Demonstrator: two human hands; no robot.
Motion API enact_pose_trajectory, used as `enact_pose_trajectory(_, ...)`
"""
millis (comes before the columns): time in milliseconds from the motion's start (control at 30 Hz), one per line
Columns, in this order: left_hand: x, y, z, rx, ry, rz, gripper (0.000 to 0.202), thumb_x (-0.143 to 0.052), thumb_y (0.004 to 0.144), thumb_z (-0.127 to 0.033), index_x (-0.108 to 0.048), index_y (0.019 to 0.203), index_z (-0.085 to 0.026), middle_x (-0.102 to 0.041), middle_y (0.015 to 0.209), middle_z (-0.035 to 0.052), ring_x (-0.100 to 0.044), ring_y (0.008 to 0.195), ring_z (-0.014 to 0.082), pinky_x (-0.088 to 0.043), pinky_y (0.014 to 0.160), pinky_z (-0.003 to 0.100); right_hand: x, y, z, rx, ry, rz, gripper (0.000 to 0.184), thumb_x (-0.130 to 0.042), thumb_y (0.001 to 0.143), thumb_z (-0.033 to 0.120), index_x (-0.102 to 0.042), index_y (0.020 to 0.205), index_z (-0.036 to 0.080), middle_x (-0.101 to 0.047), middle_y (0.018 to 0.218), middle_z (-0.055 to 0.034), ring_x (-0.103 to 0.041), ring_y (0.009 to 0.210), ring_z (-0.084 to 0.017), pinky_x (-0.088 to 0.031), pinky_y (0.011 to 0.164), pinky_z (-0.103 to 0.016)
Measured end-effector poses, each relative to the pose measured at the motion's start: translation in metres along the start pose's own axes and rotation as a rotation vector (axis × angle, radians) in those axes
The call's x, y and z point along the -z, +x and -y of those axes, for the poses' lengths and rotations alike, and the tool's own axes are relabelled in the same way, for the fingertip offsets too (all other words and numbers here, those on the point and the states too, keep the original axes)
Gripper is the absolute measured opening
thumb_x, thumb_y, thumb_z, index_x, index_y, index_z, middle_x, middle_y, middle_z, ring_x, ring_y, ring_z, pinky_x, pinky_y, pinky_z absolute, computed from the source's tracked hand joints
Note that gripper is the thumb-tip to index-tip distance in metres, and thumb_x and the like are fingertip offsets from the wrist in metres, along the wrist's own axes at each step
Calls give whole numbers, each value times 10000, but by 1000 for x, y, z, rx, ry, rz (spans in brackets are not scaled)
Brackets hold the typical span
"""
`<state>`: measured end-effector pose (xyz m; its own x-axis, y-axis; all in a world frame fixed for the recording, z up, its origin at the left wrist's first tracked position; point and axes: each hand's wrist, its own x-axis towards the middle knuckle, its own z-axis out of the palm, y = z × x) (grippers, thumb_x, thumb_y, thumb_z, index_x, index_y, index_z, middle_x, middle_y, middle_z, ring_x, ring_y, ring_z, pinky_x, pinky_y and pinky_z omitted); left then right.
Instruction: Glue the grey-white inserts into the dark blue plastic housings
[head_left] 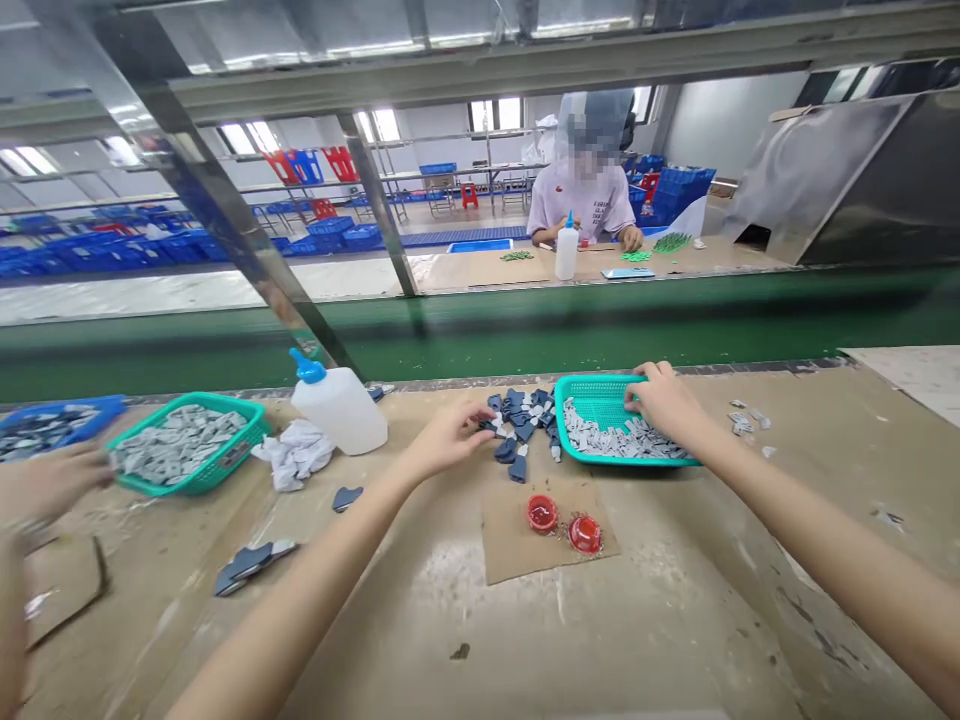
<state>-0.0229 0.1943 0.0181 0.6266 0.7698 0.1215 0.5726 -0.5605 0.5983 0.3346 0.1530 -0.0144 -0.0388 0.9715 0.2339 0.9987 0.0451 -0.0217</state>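
My left hand [452,438] reaches to the left edge of a pile of dark blue pieces with pale grey tips [517,415]. Its thumb and fingers are apart, fingertips by the nearest pieces. Over the right side of a green plastic basket [564,440] is my right hand [666,402], its fingers curled around the rim at the back corner. Small light grey pieces [611,435] lie heaped along the basket's near side. In front, two red caps [541,513] holding what looks like clear liquid sit on a cardboard square [510,560].
A white bottle with blue nozzle [341,410] and crumpled white cloth [294,455] stand left. Beyond them is another green basket [187,485], with a neighbour's hand [64,485] beside it. A green belt [480,335] separates me from a person opposite [585,195]. Metal posts slant up left.
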Motion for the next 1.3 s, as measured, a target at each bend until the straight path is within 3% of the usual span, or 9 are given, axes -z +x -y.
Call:
enact_pose_trajectory(133, -23, -14, -12, 18, 41, 8, 366, -668, 745, -491, -668, 982, -212, -674, 949, 81, -635, 884, 254, -492, 768, 355, 24, -31, 18, -80, 165, -110, 220, -497, 916, 259, -685, 971, 158, -639, 1001, -146, -584, 911, -273, -485, 770, -381)
enact_pose_trajectory(267, -44, -8, -9, 61, 35, 2, 434, -753, 651, -473, -667, 998, -228, -690, 899, 70, -647, 849, 273, -488, 723, 344, 47, -91, 49, -212, 667, -140, 323, -471, 919, 416, -622, 1139, 232, -677, 908, -78, -619, 687, -210, -504, 641, -344)
enact_pose_trajectory(400, -45, -4, 3, 165, 11, -22, 202, -647, 762, -358, -680, 895, -210, -715, 836, 66, -659, 733, 238, -493, 676, 326, 45, -144, 79, -386, 1153, -53, 318, -615, 821, 505, -676, 953, 223, -707, 855, -79, -662, 719, -227, -529, 615, -327)
enact_pose_trajectory(500, -36, -11, 10, 250, 36, -50, 195, -591, 791, -319, -681, 906, -189, -726, 846, 91, -669, 749, 253, -500, 680, 334, 32, -162, 94, -573, 1347, -55, 331, -723, 725, 504, -663, 819, 192, -714, 792, -87, -683, 727, -241, -522, 562, -299)
enact_pose_trajectory(733, -32, -24, 0, 284, 144, -169, 344, -590, 788, -353, -644, 1080, -181, -661, 1123, 146, -600, 1025, 325, -425, 929, 426, 16, -162, 115, -710, 1419, -140, 358, -799, 632, 476, -686, 779, 170, -715, 727, -70, -660, 636, -200, -510, 550, -279)
enact_pose_trajectory(967, -44, -13, -6, 298, 55, -213, 228, -601, 783, -258, -667, 993, -196, -659, 1054, 138, -543, 1102, 342, -379, 980, 465, 18, -155, 130, -688, 1479, -47, 340, -765, 676, 480, -711, 771, 158, -739, 719, -105, -646, 578, -189, -458, 476, -263)
enact_pose_trajectory(1067, -34, -21, -13, 320, -55, -251, 288, -531, 837, -262, -642, 1083, -159, -651, 1107, 160, -565, 1063, 318, -399, 965, 469, 14, -156, 133, -681, 1457, -36, 339, -770, 656, 491, -707, 712, 163, -701, 610, -74, -590, 506, -168, -409, 422, -252)
enact_pose_trajectory(1167, -21, -41, -31, 317, -210, -262, 372, -456, 898, -352, -583, 1196, -168, -664, 1115, 122, -615, 977, 243, -481, 874, 385, 10, -158, 133, -671, 1449, -30, 338, -773, 645, 494, -704, 688, 166, -680, 577, -61, -592, 515, -173, -413, 432, -256)
enact_pose_trajectory(1300, -21, -75, -63, 340, -672, -346, 397, -532, 874, -435, -599, 1179, -190, -661, 1116, 82, -611, 981, 194, -492, 858, 307, 8, -158, 132, -659, 1452, -11, 320, -773, 652, 481, -690, 695, 175, -679, 591, -53, -597, 536, -173, -422, 456, -258)
